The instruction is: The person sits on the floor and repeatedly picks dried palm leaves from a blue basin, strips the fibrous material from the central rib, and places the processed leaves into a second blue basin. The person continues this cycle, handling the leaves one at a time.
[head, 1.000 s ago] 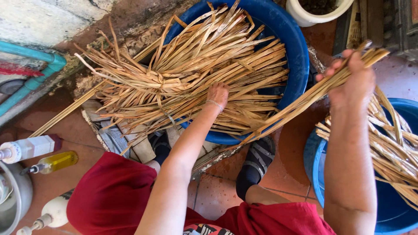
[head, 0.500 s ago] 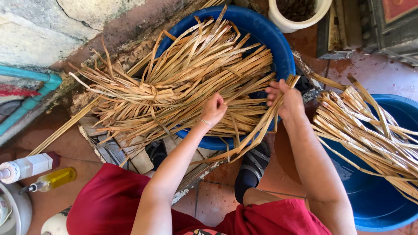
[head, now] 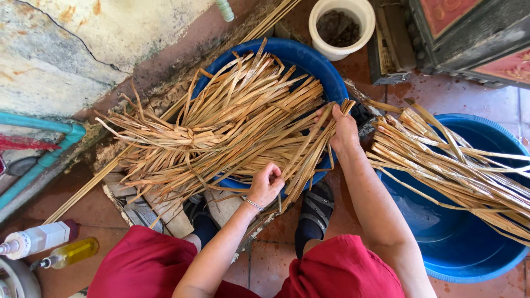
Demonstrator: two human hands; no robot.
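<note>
The person is sitting over a blue basin heaped with long, flat, dried strips the colour of straw, which are spilling out over its left rim onto the floor. The right hand is reaching to the right edge of that heap, fingers curled around a small bundle of strips that is slanting from far right down toward the near side. The left hand is sitting nearer the body, closed in a loose fist on the lower end of the same bundle, at the near rim of the basin. So the bundle is running between the two hands, on top of the main pile. To the right, a second blue basin is carrying another sheaf of strips across it, just beside the right forearm. A white bucket is standing at the far side, and two bottles are lying at the near left.
</note>
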